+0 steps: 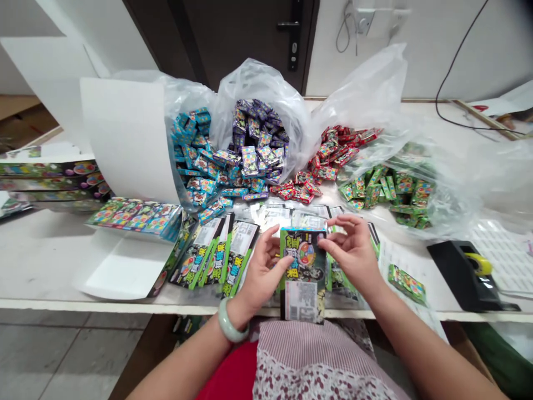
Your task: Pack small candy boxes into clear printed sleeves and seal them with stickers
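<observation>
My left hand [267, 264] grips the left side of a black and green candy packet [306, 272], thumb across its front. The packet stands upright at the table's front edge, a printed label on its lower half. Along its top edge shows a strip of blue, apparently small candy boxes inside. At the packet's top right corner, my right hand [352, 247] is closed with thumb and fingers on the edge. More black and green packets [216, 255] lie overlapped beside and behind my hands. What the fingers do behind the packet is hidden.
Clear plastic bags spill small blue boxes [204, 166], purple boxes [258, 139], red boxes [328, 150] and green boxes [395, 189]. At left are an open white carton [125, 272] with a row of boxes and stacked cartons [50, 180]. A black tape dispenser [466, 278] stands right.
</observation>
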`<state>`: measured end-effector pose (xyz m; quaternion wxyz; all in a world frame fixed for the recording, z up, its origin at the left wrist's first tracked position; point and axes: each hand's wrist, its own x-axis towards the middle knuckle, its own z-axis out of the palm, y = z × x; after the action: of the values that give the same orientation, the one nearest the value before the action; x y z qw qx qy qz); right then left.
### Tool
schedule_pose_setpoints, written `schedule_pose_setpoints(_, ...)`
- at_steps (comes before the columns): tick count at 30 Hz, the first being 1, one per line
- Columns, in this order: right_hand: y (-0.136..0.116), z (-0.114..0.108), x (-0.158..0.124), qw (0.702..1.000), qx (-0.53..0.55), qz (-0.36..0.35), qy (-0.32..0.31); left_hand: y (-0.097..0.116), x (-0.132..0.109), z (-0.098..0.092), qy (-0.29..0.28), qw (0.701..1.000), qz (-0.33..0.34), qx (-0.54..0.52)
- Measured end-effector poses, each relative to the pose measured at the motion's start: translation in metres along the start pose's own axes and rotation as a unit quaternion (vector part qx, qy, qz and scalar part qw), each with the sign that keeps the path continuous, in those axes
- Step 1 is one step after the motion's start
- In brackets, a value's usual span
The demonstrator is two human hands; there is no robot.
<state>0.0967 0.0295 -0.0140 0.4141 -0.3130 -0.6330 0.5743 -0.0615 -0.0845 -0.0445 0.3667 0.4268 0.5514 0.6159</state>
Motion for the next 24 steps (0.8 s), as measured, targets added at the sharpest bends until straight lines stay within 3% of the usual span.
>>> schedule_pose_setpoints(3, 0.021, 0.004, -0.020, 0.999, -0.029, 0.026, 0.027, -0.015, -0.012, -0.001, -0.026, 0.999, -0.035, -0.005)
schedule_pose_setpoints(6, 0.033, 0.006, -0.032, 0.997, -0.077, 0.008, 0.027, -0.019, -0.016, -0.008, -0.062, 0.997, -0.042, -0.004)
schedule_pose_setpoints(9, 0.030, 0.000, -0.029, 0.991, -0.129, -0.028, -0.038, -0.014, -0.012, -0.011, -0.078, 0.996, -0.038, 0.003)
schedule_pose_setpoints(12, 0.019, -0.013, -0.019, 0.976, -0.173, -0.058, -0.122, -0.005, -0.003, -0.006, -0.041, 0.999, -0.016, 0.028)
schedule_pose_setpoints(14, 0.013, -0.020, -0.014, 0.967, -0.190, -0.080, -0.146, 0.002, 0.004, -0.001, -0.010, 0.999, 0.006, 0.039)
schedule_pose_setpoints(16, 0.011, -0.022, -0.012, 0.972, -0.177, -0.079, -0.129, 0.006, 0.010, 0.003, 0.006, 0.999, 0.028, 0.038)
schedule_pose_setpoints(20, 0.014, -0.019, -0.013, 0.996, -0.069, -0.001, -0.061, 0.010, 0.015, 0.005, 0.027, 0.999, 0.023, 0.011)
schedule_pose_setpoints(24, 0.007, -0.020, -0.010, 0.988, -0.091, 0.001, -0.129, 0.014, 0.015, 0.001, -0.021, 0.998, 0.037, 0.053)
